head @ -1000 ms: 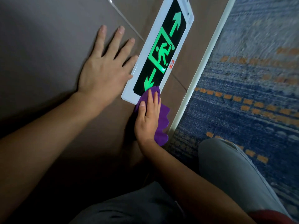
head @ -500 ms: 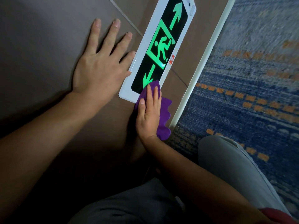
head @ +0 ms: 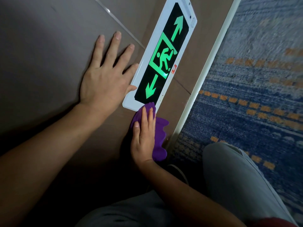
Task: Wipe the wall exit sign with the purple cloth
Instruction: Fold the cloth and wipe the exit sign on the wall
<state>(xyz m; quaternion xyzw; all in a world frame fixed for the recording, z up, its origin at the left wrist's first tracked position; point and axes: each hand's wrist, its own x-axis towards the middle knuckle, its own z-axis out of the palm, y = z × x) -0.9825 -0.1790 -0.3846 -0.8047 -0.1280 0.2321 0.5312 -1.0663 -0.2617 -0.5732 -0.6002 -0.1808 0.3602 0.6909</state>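
Note:
The exit sign point(head: 170, 22) is a long white-framed panel on the brown wall, black with two glowing green arrows and a running figure. My left hand point(head: 105, 79) lies flat on the wall beside the sign, fingers spread, thumb touching the frame. My right hand point(head: 144, 138) presses the purple cloth point(head: 159, 136) flat against the wall at the sign's near end. The cloth's tip overlaps the frame's lower corner; the rest hangs below my palm.
A white baseboard point(head: 206, 76) runs along the foot of the wall point(head: 41, 46). Beyond it lies a blue carpet with orange dashes point(head: 254, 95). My grey-trousered knee point(head: 229, 177) is at the lower right, close to the baseboard.
The right hand and cloth have slid a little off the sign's lower arrow toward its bottom edge. The left hand stays flat on the wall; the camera view shifted slightly.

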